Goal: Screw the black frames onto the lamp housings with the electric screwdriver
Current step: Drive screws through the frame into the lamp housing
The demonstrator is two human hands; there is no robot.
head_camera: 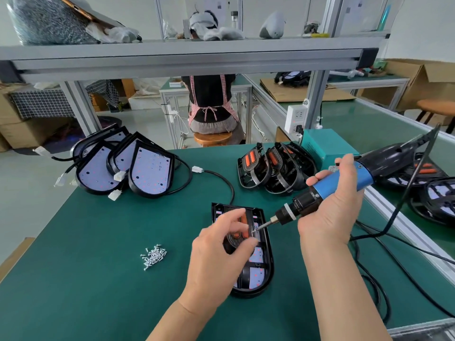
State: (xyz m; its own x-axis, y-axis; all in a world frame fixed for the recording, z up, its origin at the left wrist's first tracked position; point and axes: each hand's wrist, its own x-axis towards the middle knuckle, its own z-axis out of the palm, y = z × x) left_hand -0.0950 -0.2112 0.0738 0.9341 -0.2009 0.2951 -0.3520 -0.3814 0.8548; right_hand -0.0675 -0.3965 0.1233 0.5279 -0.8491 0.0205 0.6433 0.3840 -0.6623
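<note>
A lamp housing [264, 264] with a black frame [236, 239] laid in it lies flat on the green mat in front of me. My left hand [216, 254] hovers over the frame, its thumb and fingers pinching at the screwdriver's bit tip, apparently on a screw too small to make out. My right hand [332, 207] grips the blue barrel of the electric screwdriver [344, 185], tilted down to the left, bit over the frame's right side. A small heap of silver screws [154, 256] lies left of the housing.
Several bare lamp housings [123, 166] with cables lean together at the back left. A stack of black frames [273, 168] stands at the back centre, next to a teal power box [327, 146]. Finished lamps [435, 195] lie at the right. A person sits facing away behind the bench.
</note>
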